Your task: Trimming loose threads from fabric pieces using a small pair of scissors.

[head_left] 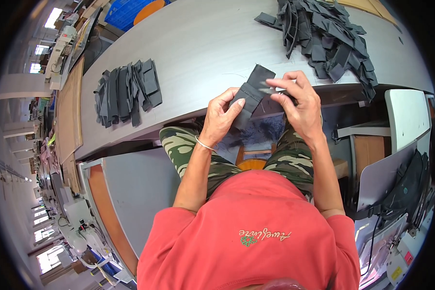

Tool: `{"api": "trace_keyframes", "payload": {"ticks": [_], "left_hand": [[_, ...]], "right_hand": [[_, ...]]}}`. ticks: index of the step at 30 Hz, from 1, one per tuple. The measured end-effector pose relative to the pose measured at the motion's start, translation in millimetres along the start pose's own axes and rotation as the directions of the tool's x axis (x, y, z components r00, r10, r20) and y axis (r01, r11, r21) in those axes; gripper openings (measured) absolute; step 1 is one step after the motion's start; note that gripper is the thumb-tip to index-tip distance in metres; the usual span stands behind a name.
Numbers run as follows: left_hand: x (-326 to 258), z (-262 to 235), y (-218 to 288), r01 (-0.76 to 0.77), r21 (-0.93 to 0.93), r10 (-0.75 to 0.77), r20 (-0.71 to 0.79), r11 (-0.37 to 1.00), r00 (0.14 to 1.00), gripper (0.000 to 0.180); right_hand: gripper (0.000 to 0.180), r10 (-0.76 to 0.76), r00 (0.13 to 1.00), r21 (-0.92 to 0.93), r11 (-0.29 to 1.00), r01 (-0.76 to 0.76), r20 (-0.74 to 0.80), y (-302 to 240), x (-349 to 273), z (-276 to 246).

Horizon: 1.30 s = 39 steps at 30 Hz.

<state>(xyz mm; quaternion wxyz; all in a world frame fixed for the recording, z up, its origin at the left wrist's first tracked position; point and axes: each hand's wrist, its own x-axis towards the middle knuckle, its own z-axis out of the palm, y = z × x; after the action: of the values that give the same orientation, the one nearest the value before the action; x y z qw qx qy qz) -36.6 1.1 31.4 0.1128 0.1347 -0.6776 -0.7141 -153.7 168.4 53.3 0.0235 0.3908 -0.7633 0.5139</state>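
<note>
My left hand [222, 115] grips a dark grey strip of sewn fabric [250, 94] near the table's front edge, thumb on top and fingers underneath. A seam or folded band crosses the strip. My right hand [299, 101] is closed round a pair of thread snips [268, 90], mostly hidden in the fingers. Their metal tip lies against the right side of the strip. On the left of the table, a row of similar fabric strips [125, 92] lies side by side. A larger, loose heap of strips [326, 38] covers the far right, some hanging over the edge.
The pale grey table [193, 48] curves across in front of me. Beyond its far left stand a blue crate [125, 14] and an orange round thing [149, 9]. Sewing machines [63, 46] line the left. A black bag [406, 183] hangs at the right.
</note>
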Motion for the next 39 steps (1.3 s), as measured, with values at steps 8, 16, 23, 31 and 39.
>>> {"api": "trace_keyframes", "payload": {"ticks": [8,16,23,31,39], "left_hand": [[2.1,0.6,-4.4,-0.051,-0.013,0.051,0.024,0.999,0.998,0.020],[-0.6,-0.7,-7.4,-0.012,-0.008,0.013,0.053,1.000,0.999,0.019],[-1.1,4.3,-3.0,-0.223,0.321,0.216,0.057,0.921,0.975,0.017],[-3.2,6.3,1.2,-0.258,0.400,0.250,0.075,0.879,0.965,0.017],[-4.2,6.9,6.6,-0.242,0.385,0.217,0.106,0.891,0.970,0.015]], "right_hand": [[0.020,-0.147,0.987,-0.221,0.962,0.158,0.065,-1.8,-5.0,10.5],[0.016,-0.098,0.994,-0.169,0.980,0.105,0.052,1.7,-10.0,11.8],[0.016,-0.087,0.996,-0.202,0.975,0.090,0.022,-7.6,-6.4,15.7],[0.015,-0.017,0.999,-0.079,0.997,0.020,0.035,-5.9,-5.9,17.4],[0.020,0.094,0.992,0.177,0.981,-0.077,-0.085,4.6,-7.0,7.1]]}}
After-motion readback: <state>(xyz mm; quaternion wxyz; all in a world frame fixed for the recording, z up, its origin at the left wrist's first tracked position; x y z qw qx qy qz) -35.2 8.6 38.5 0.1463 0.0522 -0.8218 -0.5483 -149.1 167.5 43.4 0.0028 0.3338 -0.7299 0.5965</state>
